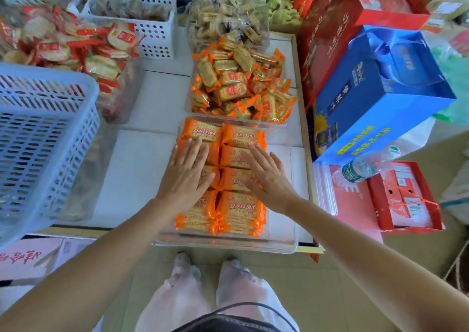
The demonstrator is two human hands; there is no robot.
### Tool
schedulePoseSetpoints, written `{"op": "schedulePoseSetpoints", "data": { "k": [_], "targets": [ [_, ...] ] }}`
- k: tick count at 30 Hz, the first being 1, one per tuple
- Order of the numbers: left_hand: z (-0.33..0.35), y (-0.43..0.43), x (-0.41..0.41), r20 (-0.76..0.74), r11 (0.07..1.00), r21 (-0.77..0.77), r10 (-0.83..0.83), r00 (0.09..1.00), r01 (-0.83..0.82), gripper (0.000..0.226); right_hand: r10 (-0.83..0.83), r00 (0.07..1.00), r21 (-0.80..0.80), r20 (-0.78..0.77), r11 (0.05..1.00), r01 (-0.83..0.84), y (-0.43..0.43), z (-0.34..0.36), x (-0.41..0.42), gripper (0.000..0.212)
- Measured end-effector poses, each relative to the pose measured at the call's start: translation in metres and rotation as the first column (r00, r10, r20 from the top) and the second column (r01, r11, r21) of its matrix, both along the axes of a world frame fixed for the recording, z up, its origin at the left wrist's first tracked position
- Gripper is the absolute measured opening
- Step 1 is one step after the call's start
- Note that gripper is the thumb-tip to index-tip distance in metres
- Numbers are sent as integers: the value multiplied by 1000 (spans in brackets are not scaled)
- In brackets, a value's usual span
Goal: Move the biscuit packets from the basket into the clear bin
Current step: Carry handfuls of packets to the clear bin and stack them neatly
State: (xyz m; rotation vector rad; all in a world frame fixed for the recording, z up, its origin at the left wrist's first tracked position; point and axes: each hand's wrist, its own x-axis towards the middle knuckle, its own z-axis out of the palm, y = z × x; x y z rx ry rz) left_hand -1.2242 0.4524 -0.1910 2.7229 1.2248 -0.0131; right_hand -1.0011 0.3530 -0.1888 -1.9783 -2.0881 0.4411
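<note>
Head view: both hands lie flat, palms down, fingers spread wide, gripping nothing. Left hand (186, 173) presses on the left column of orange foil biscuit packets (236, 207); right hand (266, 177) presses on the right column. Packets sit stacked in two neat columns inside the clear rectangular plastic bin (284, 243) at the near edge of the white tabletop (142, 159). Pale blue slotted plastic basket (43, 138) stands at the table's left edge, well apart from the bin.
</note>
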Motion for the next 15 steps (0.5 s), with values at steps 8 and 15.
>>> {"op": "schedulePoseSetpoints", "data": {
  "k": [8, 15],
  "targets": [
    [4, 50, 18, 32, 992, -76, -96, 995, 98, 73, -49, 998, -51, 51, 997, 51, 63, 0, -10, 61],
    [-16, 56, 8, 4, 994, 59, -97, 995, 97, 64, -91, 995, -8, 38, 996, 91, 58, -7, -7, 63]
  ]
}}
